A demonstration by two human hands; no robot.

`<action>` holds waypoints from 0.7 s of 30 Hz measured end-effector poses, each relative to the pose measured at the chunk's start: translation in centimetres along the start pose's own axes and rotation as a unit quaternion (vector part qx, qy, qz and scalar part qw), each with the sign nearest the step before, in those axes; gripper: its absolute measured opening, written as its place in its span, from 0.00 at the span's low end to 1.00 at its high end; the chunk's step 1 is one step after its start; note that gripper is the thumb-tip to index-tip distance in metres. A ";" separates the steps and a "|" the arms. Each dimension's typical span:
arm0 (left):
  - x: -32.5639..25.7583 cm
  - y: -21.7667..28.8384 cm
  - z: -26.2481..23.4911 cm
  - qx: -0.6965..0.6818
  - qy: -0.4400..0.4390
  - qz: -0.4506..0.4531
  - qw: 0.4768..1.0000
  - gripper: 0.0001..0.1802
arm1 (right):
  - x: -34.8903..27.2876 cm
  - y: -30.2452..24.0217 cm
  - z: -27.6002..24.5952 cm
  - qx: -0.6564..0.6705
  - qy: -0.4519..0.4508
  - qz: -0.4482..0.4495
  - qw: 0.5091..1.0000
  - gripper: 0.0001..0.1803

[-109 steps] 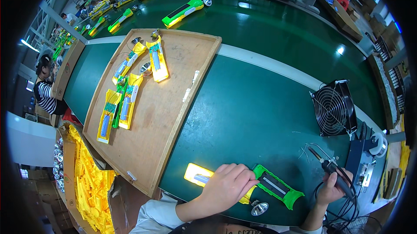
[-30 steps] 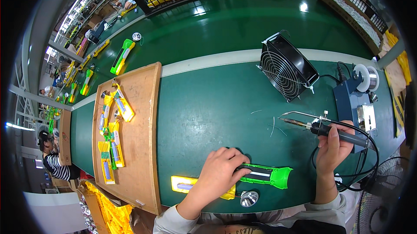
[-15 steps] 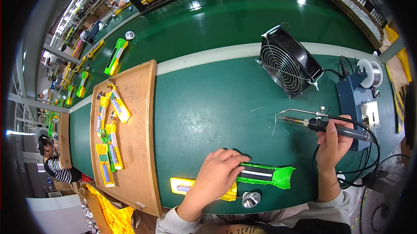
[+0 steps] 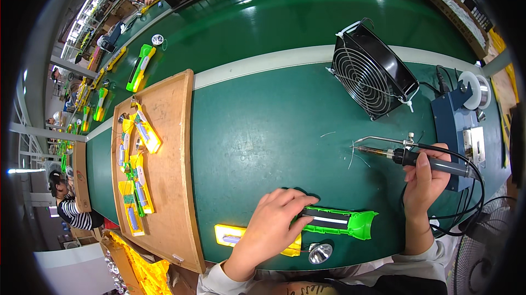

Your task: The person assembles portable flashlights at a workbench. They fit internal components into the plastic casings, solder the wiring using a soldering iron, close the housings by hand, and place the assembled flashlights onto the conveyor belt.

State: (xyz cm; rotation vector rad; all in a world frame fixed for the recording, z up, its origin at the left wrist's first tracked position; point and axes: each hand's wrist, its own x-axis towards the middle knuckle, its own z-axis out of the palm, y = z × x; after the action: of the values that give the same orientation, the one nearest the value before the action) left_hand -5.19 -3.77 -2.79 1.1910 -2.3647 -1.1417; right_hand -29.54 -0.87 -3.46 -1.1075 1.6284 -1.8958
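Observation:
My right hand (image 4: 426, 182) grips the handle of a soldering iron (image 4: 422, 161) with a thin metal solder-feed tube (image 4: 378, 140) fixed above it. The iron's tip points left, over the green mat. With its thumb and fingers, my left hand (image 4: 271, 224) holds the left end of a green plastic flashlight shell half (image 4: 359, 225), which has a black and white strip inside. Partly hidden beneath that hand lies a yellow shell half (image 4: 226, 233) with a blue-grey battery in it. A round silver reflector (image 4: 320, 253) rests near the table edge, close to the yellow half.
A wooden tray (image 4: 170, 185) on the left bears several yellow flashlight halves (image 4: 147, 130). At the far right, a black fan (image 4: 370, 73) stands near a blue soldering station (image 4: 452, 117) with a solder spool (image 4: 475, 89). Cables hang beside my right wrist. Co-workers sit farther left.
The whole view has shifted slightly. Both hands keep their grips, the right on the soldering iron and the left on the green shell half.

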 end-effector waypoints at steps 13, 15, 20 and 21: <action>0.0 0.1 0.1 0.004 0.003 0.007 1.000 0.15 | 0.0 0.2 -0.1 0.007 -0.007 0.012 1.000 0.08; 0.0 0.0 0.1 0.003 0.005 0.008 1.000 0.15 | 0.0 0.0 0.0 0.005 -0.006 0.012 1.000 0.08; 0.0 0.0 0.1 0.004 0.007 0.011 1.000 0.14 | -0.1 0.0 0.2 0.009 -0.007 0.014 1.000 0.09; 0.0 0.0 0.1 0.004 0.007 0.011 1.000 0.14 | -0.1 0.0 0.2 0.009 -0.004 0.014 1.000 0.09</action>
State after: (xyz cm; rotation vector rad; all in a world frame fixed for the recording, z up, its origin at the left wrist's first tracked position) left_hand -5.23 -3.69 -2.88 1.1700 -2.3688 -1.1145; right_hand -29.37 -0.94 -3.48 -1.0777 1.6124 -1.8820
